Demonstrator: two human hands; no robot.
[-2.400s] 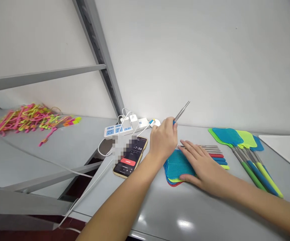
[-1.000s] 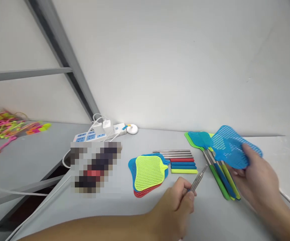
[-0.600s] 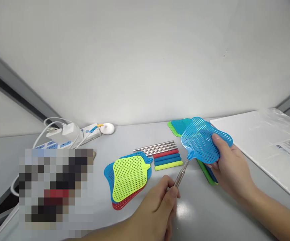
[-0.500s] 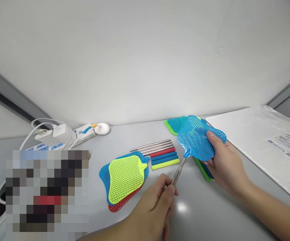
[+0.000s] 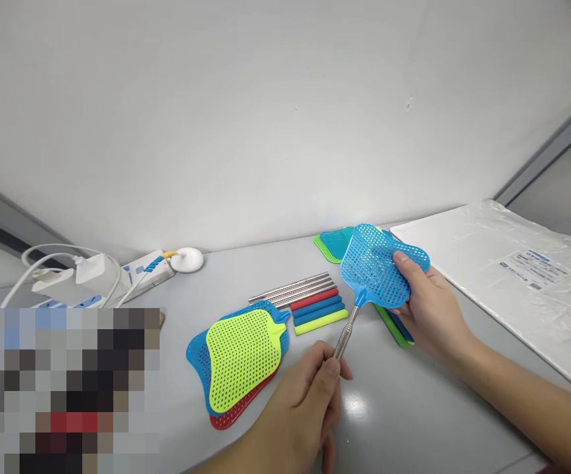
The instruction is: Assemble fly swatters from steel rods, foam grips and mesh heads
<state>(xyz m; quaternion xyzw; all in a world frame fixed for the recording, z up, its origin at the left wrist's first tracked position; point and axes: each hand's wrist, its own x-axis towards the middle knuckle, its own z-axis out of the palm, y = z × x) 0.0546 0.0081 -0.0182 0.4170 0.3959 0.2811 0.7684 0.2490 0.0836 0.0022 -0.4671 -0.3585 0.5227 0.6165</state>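
Observation:
My right hand (image 5: 431,299) pinches the right edge of a blue perforated fly swatter head (image 5: 377,270), thumb on its face. A silver metal rod (image 5: 345,334) runs down from the head's neck into the fist of my left hand (image 5: 310,395); the rod's lower end is hidden there. Left of my hands lies a pile of loose heads: a yellow-green head (image 5: 246,359) on top, a blue head (image 5: 197,355) below it, a red head (image 5: 226,418) at the bottom. Behind my left hand are silver rods (image 5: 290,289), a red tube (image 5: 314,299), blue tubes (image 5: 319,309) and a yellow tube (image 5: 322,322).
Green and teal swatter heads (image 5: 332,245) lie at the back, partly covered. A green tube (image 5: 394,327) shows beneath my right hand. White wrapped board (image 5: 468,250) covers the right side. A power strip (image 5: 152,280), cables and a white round device (image 5: 187,259) stand at left.
The view has shifted slightly, so most things sit a little further left. The neck and rod look pushed closer together, with less of the rod showing. Both hands keep their hold.

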